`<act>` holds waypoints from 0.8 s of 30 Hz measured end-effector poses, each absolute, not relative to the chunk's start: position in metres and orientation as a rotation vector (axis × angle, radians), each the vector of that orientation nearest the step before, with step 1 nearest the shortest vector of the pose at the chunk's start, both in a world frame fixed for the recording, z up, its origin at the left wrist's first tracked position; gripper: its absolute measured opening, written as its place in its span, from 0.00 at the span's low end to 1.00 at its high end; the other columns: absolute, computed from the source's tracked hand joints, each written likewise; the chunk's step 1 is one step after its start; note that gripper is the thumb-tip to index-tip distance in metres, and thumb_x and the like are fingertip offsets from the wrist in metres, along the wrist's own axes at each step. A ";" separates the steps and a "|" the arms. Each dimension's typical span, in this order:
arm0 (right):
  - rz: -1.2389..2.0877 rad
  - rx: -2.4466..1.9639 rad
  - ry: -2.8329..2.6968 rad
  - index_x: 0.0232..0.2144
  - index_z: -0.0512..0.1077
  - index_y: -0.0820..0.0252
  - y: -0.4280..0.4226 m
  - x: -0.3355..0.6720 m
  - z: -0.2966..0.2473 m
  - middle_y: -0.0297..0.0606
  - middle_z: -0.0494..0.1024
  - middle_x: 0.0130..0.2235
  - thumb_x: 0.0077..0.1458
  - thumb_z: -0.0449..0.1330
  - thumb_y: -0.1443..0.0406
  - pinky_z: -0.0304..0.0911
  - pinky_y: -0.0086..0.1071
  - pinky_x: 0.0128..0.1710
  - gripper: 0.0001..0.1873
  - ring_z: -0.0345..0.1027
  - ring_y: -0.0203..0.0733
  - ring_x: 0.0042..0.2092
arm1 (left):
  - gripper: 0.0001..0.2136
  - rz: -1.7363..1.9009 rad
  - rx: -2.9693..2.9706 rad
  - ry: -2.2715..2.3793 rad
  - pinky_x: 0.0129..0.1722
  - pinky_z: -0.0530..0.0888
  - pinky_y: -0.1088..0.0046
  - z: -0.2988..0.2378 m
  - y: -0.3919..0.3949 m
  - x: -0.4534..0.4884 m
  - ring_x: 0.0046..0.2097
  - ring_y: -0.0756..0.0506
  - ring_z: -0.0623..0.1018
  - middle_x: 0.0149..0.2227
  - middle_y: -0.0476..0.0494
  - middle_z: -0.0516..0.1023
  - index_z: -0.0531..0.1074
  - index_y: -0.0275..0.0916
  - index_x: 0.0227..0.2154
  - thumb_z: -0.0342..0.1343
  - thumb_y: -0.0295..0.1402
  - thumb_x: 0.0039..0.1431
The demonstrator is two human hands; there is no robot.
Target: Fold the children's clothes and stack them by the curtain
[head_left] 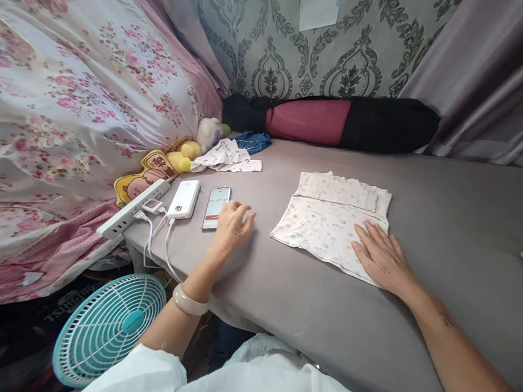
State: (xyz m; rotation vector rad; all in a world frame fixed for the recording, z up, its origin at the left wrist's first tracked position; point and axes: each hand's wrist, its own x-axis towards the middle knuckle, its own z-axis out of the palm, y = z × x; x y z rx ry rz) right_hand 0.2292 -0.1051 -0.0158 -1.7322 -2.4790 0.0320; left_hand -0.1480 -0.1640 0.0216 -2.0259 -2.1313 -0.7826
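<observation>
A pale printed garment (325, 228) lies flat on the grey-covered surface, its upper part folded over into a band with a ruffled far edge. On its right side rests my right hand (379, 255), palm down with the fingers spread. My left hand (234, 222) hovers at the right edge of a smartphone (212, 208), whose screen shows a running-time display. The left fingers are apart and somewhat bent, with nothing held in them. Whether a left fingertip touches the phone cannot be made out. A pale bangle (189, 301) circles my left wrist.
Left of the phone are a white power bank (185, 199) with cables and a power strip (133, 210). Behind lie plush toys (184, 156), a spotted cloth (228, 155) and a blue cloth (252, 142). A long black-and-pink bag (309, 121) lines the wall. Below left stands a turquoise fan (109, 328).
</observation>
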 end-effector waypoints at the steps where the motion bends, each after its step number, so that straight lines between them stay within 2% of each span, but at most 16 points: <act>1: 0.043 -1.728 -2.479 0.66 0.59 0.59 -0.105 0.229 -0.015 0.46 0.54 0.70 0.68 0.35 0.52 0.45 0.55 0.67 0.33 0.44 0.53 0.70 | 0.13 -0.800 -2.149 -2.076 0.52 0.69 0.58 0.022 -0.161 -0.137 0.48 0.40 0.72 0.45 0.38 0.72 0.74 0.40 0.46 0.48 0.39 0.67; 5: 0.087 -1.715 -2.487 0.66 0.59 0.60 -0.108 0.230 -0.012 0.47 0.53 0.70 0.68 0.35 0.52 0.45 0.56 0.67 0.33 0.43 0.54 0.70 | 0.16 -0.736 -2.541 -1.868 0.54 0.69 0.59 0.025 -0.152 -0.097 0.53 0.39 0.71 0.53 0.36 0.70 0.68 0.40 0.53 0.46 0.40 0.68; 9: 0.122 -1.696 -2.501 0.67 0.58 0.58 -0.114 0.232 -0.006 0.46 0.53 0.70 0.68 0.37 0.53 0.46 0.54 0.67 0.32 0.43 0.53 0.70 | 0.16 -0.722 -2.539 -1.931 0.54 0.69 0.59 0.019 -0.146 -0.086 0.53 0.39 0.71 0.55 0.34 0.68 0.66 0.40 0.54 0.46 0.38 0.68; 14: 0.179 -1.698 -2.481 0.67 0.57 0.55 -0.120 0.231 0.001 0.43 0.53 0.70 0.67 0.38 0.53 0.44 0.52 0.68 0.31 0.43 0.52 0.71 | 0.14 -0.666 -2.503 -2.016 0.51 0.70 0.60 0.009 -0.140 -0.091 0.50 0.40 0.72 0.49 0.36 0.70 0.67 0.40 0.51 0.51 0.35 0.64; 18: 0.232 -1.700 -2.460 0.67 0.57 0.57 -0.122 0.232 0.005 0.45 0.52 0.70 0.67 0.38 0.53 0.44 0.51 0.68 0.31 0.42 0.52 0.71 | 0.14 -0.686 -2.498 -2.082 0.46 0.71 0.63 0.009 -0.138 -0.093 0.43 0.41 0.74 0.39 0.40 0.73 0.67 0.38 0.50 0.53 0.35 0.62; 21: 0.239 -1.738 -2.385 0.66 0.57 0.61 -0.125 0.234 0.007 0.48 0.52 0.70 0.67 0.40 0.53 0.48 0.49 0.67 0.32 0.45 0.53 0.70 | 0.14 -0.695 -2.487 -2.197 0.41 0.70 0.67 0.011 -0.138 -0.092 0.37 0.43 0.75 0.33 0.46 0.75 0.67 0.40 0.49 0.54 0.35 0.61; 24: 0.242 -1.776 -2.296 0.66 0.57 0.63 -0.131 0.238 0.013 0.49 0.57 0.68 0.66 0.41 0.56 0.54 0.47 0.65 0.31 0.51 0.54 0.68 | 0.14 -0.693 -2.458 -2.342 0.37 0.69 0.69 0.016 -0.138 -0.091 0.34 0.45 0.75 0.29 0.49 0.75 0.68 0.42 0.48 0.54 0.38 0.60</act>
